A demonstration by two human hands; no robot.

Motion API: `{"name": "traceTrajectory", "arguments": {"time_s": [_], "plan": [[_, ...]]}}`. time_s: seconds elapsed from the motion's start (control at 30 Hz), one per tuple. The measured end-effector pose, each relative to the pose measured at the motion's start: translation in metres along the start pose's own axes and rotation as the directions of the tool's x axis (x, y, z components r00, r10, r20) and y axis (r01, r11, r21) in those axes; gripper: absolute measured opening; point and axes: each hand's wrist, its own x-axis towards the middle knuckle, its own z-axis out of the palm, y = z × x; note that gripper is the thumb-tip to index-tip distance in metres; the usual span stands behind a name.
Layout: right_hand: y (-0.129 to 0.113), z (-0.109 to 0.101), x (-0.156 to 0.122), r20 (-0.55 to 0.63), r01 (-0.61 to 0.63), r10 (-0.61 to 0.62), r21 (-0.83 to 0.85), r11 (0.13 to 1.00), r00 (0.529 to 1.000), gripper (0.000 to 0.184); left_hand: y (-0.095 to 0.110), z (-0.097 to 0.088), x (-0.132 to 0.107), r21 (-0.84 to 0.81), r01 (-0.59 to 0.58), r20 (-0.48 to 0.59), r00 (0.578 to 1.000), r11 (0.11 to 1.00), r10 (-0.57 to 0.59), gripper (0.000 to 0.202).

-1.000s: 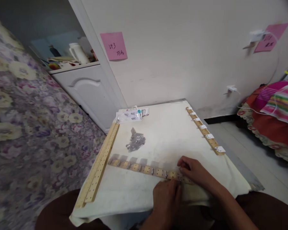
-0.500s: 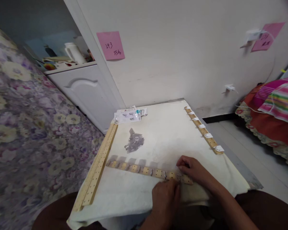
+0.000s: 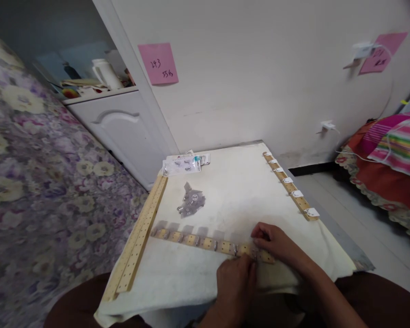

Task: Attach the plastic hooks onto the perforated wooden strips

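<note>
A wooden strip with holes and several clear hooks fixed along it lies across the near part of a small table covered in white cloth. My left hand and my right hand meet at the strip's right end, fingers pinched together on a small hook there. A loose pile of clear hooks lies on the cloth behind the strip, apart from both hands.
Long wooden strips lie along the table's left edge. Another strip with white hooks lies along the right edge. Hook packets sit at the back. A floral bedspread is at left, a cabinet behind, striped bedding at right.
Both hands stay at the strip's right end. Only the view has shifted slightly; nothing on the table has moved.
</note>
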Motion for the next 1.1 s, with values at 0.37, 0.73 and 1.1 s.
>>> {"name": "traceTrajectory", "arguments": {"time_s": [0.37,0.73,1.1], "plan": [[0.0015,0.0007,0.0002,-0.017,-0.010,0.010,-0.017,1.000,1.000,0.006,-0.0006,-0.0003,0.0008,-0.032,-0.001,0.020,1.000,1.000,0.001,0.022],[0.0028,-0.0003,0.0000,0.001,-0.004,0.004,-0.010,1.000,1.000,0.006,-0.0019,0.0024,-0.0012,-0.036,-0.017,0.009,1.000,0.999,0.017,0.021],[-0.0004,-0.0018,-0.0020,0.033,-0.041,0.042,-0.030,0.999,0.999,0.014,-0.0017,0.0019,-0.0018,-0.043,-0.021,-0.021,1.000,0.999,0.020,0.021]]}}
